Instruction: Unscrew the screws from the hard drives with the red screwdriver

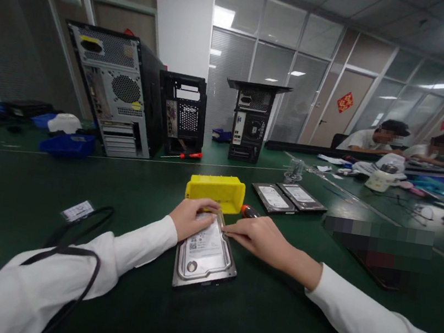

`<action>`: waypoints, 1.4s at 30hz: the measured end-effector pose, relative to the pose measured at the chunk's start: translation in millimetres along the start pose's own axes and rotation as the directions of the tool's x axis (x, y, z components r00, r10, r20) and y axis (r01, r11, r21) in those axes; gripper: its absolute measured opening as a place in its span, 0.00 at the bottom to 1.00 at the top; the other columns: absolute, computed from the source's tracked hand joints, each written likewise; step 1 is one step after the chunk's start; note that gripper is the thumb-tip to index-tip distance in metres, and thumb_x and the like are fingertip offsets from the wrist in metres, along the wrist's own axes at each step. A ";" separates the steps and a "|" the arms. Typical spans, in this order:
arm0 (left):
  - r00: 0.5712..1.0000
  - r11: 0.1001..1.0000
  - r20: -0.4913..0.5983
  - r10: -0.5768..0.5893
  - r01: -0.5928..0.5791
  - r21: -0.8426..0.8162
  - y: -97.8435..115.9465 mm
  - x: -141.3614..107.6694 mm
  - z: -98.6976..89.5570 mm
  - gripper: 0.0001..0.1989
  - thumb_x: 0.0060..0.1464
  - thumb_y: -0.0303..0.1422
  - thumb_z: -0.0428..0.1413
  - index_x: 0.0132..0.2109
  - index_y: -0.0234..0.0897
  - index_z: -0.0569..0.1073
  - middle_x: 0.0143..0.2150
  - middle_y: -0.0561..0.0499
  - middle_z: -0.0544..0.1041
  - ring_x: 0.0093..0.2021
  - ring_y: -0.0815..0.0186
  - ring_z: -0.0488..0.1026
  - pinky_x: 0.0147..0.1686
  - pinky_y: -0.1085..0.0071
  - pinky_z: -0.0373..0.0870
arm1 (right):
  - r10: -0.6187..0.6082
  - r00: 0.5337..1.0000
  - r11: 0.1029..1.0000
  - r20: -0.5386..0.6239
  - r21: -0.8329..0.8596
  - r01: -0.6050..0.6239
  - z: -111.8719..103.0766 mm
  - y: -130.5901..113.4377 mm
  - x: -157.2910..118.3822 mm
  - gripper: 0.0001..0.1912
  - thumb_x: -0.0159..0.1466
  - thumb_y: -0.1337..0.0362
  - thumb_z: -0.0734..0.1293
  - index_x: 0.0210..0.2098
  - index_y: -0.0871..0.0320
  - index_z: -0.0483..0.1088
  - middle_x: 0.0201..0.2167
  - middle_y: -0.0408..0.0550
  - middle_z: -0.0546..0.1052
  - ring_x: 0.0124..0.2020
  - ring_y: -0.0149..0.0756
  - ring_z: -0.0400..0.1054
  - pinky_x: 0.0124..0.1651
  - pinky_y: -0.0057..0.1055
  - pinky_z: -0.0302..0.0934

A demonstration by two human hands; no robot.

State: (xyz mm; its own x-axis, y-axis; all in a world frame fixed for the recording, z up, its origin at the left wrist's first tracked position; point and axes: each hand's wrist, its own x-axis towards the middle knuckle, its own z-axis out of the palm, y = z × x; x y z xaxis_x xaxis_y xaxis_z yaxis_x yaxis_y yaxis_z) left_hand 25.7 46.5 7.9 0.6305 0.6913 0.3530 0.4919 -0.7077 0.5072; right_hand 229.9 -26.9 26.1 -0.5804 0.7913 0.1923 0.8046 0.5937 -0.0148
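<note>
The silver rectangular metal hard drive with a white label (208,259) lies flat on the dark green tabletop (121,307), between the two hands and reaching nearer the wearer than either. The left hand (193,219) lies palm-down over its upper left part, open, fingers across the label. The right hand (263,239) meets its upper right edge with fingertips drawn together; whether they pinch anything, I cannot tell. The yellow plastic bin (215,190) sits just beyond.

Creased white long sleeves cover both arms, the left sleeve (135,245) lower left, the right sleeve (365,321) lower right.
</note>
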 end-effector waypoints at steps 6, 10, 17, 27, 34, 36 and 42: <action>0.994 0.995 0.063 0.094 -0.093 -0.028 8.5 -6.0 4.7 0.15 0.54 0.30 0.53 0.48 0.35 0.73 0.48 0.48 0.76 0.49 0.61 0.72 0.51 0.65 0.66 | -0.025 0.998 0.999 -0.057 0.037 0.027 6.3 1.0 -7.6 0.15 0.67 0.60 0.55 0.48 0.50 0.70 0.33 0.43 0.76 0.34 0.31 0.71 0.33 0.25 0.55; 0.988 0.992 0.084 0.129 -0.127 -0.027 5.4 -6.3 6.1 0.16 0.54 0.31 0.53 0.50 0.33 0.72 0.50 0.45 0.74 0.51 0.58 0.69 0.53 0.62 0.64 | -0.041 0.997 0.998 -0.073 0.034 0.043 8.7 2.1 -10.6 0.16 0.68 0.61 0.55 0.49 0.50 0.69 0.33 0.44 0.76 0.33 0.31 0.71 0.31 0.26 0.52; 0.983 0.987 0.094 0.160 -0.157 -0.033 0.0 -5.4 8.0 0.15 0.55 0.31 0.53 0.50 0.35 0.72 0.50 0.45 0.73 0.52 0.58 0.69 0.53 0.61 0.63 | -0.085 0.992 0.996 -0.094 -0.002 0.085 14.2 4.0 -14.3 0.16 0.67 0.63 0.55 0.49 0.52 0.69 0.31 0.45 0.75 0.30 0.31 0.69 0.29 0.27 0.48; 0.971 0.976 0.106 0.214 -0.208 -0.062 3.0 -5.9 10.8 0.12 0.55 0.33 0.53 0.45 0.39 0.75 0.51 0.48 0.73 0.53 0.60 0.68 0.54 0.62 0.62 | -0.110 0.984 0.994 -0.142 -0.030 0.107 18.4 6.9 -18.3 0.17 0.66 0.66 0.57 0.52 0.53 0.66 0.33 0.43 0.76 0.31 0.29 0.70 0.29 0.26 0.49; 0.968 0.975 0.137 0.210 -0.196 -0.107 3.9 -5.3 11.2 0.12 0.55 0.34 0.54 0.45 0.40 0.76 0.51 0.48 0.72 0.54 0.59 0.66 0.55 0.61 0.61 | -0.162 0.974 0.982 -0.158 -0.126 0.143 22.3 7.9 -20.3 0.15 0.66 0.66 0.56 0.51 0.55 0.67 0.29 0.44 0.75 0.28 0.28 0.68 0.28 0.27 0.49; 0.961 0.972 0.164 0.221 -0.204 -0.116 4.2 -4.2 10.5 0.11 0.54 0.34 0.54 0.44 0.41 0.76 0.51 0.48 0.72 0.54 0.58 0.66 0.55 0.60 0.61 | -0.182 0.971 0.974 -0.155 -0.164 0.157 23.0 7.9 -21.6 0.15 0.66 0.66 0.56 0.52 0.56 0.65 0.27 0.44 0.74 0.27 0.28 0.67 0.28 0.27 0.49; 0.941 0.966 0.231 0.249 -0.224 -0.128 4.7 -0.4 8.3 0.12 0.54 0.36 0.55 0.45 0.40 0.75 0.52 0.47 0.72 0.54 0.57 0.66 0.57 0.56 0.56 | -0.216 0.970 0.951 -0.114 -0.251 0.182 19.8 5.5 -22.9 0.17 0.65 0.69 0.58 0.54 0.61 0.61 0.27 0.46 0.74 0.26 0.29 0.67 0.27 0.27 0.49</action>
State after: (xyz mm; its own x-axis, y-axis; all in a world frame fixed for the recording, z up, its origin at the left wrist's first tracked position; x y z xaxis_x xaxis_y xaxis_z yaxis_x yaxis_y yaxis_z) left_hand 32.7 41.7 3.5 0.8542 0.4405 0.2763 0.2573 -0.8198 0.5116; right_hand 245.1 -38.9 2.2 -0.7223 0.6223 0.3017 0.6906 0.6721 0.2671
